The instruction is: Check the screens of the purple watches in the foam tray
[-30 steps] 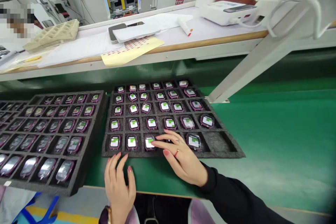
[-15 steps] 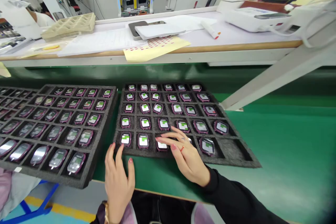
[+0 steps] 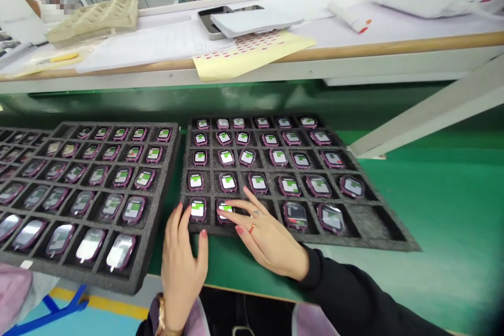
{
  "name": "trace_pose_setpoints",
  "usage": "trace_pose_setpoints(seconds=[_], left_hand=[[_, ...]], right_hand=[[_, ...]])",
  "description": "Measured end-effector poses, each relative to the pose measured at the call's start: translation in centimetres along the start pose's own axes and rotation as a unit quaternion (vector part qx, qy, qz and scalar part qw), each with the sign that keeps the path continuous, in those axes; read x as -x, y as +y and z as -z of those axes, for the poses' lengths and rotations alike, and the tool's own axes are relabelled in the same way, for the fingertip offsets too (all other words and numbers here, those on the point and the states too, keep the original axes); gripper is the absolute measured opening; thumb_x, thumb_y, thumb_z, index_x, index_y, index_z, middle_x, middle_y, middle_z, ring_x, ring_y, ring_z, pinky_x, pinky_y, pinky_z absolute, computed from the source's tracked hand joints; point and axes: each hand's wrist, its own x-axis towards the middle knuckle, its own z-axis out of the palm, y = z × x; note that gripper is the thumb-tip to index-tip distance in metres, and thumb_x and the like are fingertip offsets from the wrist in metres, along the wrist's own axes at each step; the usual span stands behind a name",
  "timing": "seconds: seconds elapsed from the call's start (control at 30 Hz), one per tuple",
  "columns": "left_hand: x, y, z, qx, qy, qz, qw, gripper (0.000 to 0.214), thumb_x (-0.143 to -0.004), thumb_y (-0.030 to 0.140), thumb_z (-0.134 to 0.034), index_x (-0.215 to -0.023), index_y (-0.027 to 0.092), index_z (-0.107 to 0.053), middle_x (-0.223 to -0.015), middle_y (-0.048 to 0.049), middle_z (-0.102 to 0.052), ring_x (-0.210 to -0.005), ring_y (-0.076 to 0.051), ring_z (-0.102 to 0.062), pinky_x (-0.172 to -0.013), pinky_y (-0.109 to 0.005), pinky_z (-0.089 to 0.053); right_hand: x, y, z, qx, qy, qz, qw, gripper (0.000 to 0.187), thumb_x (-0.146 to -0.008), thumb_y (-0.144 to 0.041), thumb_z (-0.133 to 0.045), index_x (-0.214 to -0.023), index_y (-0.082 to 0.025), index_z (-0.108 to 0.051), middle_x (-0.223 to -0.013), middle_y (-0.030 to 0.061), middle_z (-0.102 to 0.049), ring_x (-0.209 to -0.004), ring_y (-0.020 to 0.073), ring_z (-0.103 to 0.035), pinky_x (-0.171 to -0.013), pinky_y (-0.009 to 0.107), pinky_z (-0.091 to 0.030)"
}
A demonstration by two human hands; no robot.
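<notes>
Your left hand (image 3: pixel 183 257), relaxed and gripping nothing, has its fingertips by the front-left watch (image 3: pixel 198 209) in your tray (image 3: pixel 323 239). Your right hand (image 3: pixel 271 239) spreads its fingers, gripping nothing, over the second watch (image 3: pixel 224 208) of that row; 28 watches show, and the hand covers one compartment. A second tray (image 3: pixel 151 226) of watches lies to the left. Beyond, a shelf (image 3: pixel 354 66) bears one yellow sheet (image 3: pixel 252 58).

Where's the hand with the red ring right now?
In the head view's lower middle: the right hand is over the near row of the rightmost tray, fingertips at the second watch from the left.
</notes>
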Motion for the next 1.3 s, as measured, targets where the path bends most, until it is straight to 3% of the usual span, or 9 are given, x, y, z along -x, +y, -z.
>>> trace_pose_setpoints(seconds=[0.27,0.43,0.63,0.87,1.0,1.13,1.3], left_hand=[[0.4,-0.1,0.0,0.033,0.020,-0.002,0.999,0.043,-0.099,0.020,-0.049,-0.141,0.020,-0.042,-0.149,-0.0122,-0.045,-0.141,-0.022,-0.040,-0.114,-0.040,-0.039],[0.3,0.2,0.1,0.019,-0.011,0.020,1.000,0.048,-0.100,0.021,-0.046,-0.147,0.025,-0.038,-0.150,-0.0113,-0.042,-0.141,-0.024,-0.039,-0.111,-0.044,-0.042],[0.0,0.4,0.2,-0.007,-0.028,0.031,0.999,0.049,-0.100,0.022,-0.046,-0.147,0.027,-0.039,-0.148,-0.0116,-0.042,-0.138,-0.027,-0.040,-0.108,-0.046,-0.044],[-0.1,0.4,0.0,-0.012,0.014,0.017,1.000,0.050,-0.098,0.019,-0.047,-0.147,0.022,-0.038,-0.144,-0.0135,-0.047,-0.136,-0.027,-0.042,-0.110,-0.044,-0.038],[0.1,1.0,-0.4,-0.037,0.035,-0.016,0.999,0.045,-0.096,0.016,-0.050,-0.141,0.018,-0.045,-0.141,-0.0155,-0.047,-0.136,-0.029,-0.039,-0.114,-0.048,-0.033],[0.4,2.2,-0.9,-0.046,0.005,-0.045,0.998,0.051,-0.094,0.016,-0.052,-0.144,0.018,-0.042,-0.148,-0.0163,-0.040,-0.143,-0.031,-0.030,-0.119,-0.055,-0.027],[0.5,3.0,-1.2,-0.050,0.007,-0.026,0.998,0.053,-0.094,0.017,-0.052,-0.146,0.019,-0.040,-0.148,-0.0162,-0.038,-0.145,-0.032,-0.028,-0.122,-0.062,-0.020]], right_hand=[[1.6,1.0,0.5,-0.023,0.102,-0.032,0.994,0.038,-0.105,-0.011,-0.034,-0.134,-0.016,-0.058,-0.115,0.0080,-0.069,-0.118,0.0228,-0.057,-0.121,0.054,-0.021],[2.6,1.3,1.2,-0.031,0.139,-0.026,0.989,0.038,-0.105,-0.013,-0.035,-0.134,-0.017,-0.060,-0.112,0.0060,-0.070,-0.113,0.0223,-0.059,-0.120,0.048,-0.024],[3.7,1.8,2.1,-0.019,0.136,-0.027,0.990,0.038,-0.104,-0.012,-0.037,-0.134,-0.017,-0.059,-0.112,0.0064,-0.070,-0.113,0.0233,-0.061,-0.120,0.050,-0.025],[3.8,1.7,2.3,-0.026,0.113,-0.028,0.993,0.037,-0.100,-0.009,-0.038,-0.132,-0.015,-0.058,-0.115,0.0084,-0.070,-0.118,0.0256,-0.059,-0.120,0.054,-0.023],[3.8,1.6,2.4,-0.019,0.151,-0.026,0.988,0.038,-0.094,-0.002,-0.042,-0.123,-0.015,-0.062,-0.105,0.0069,-0.072,-0.111,0.0250,-0.062,-0.117,0.054,-0.027],[3.8,1.6,2.5,-0.002,0.148,-0.024,0.989,0.038,-0.092,-0.002,-0.043,-0.121,-0.016,-0.063,-0.102,0.0066,-0.073,-0.109,0.0260,-0.064,-0.115,0.055,-0.030],[3.7,1.6,2.5,0.007,0.141,-0.029,0.990,0.038,-0.092,-0.003,-0.043,-0.121,-0.019,-0.062,-0.102,0.0057,-0.074,-0.107,0.0273,-0.066,-0.112,0.058,-0.033]])
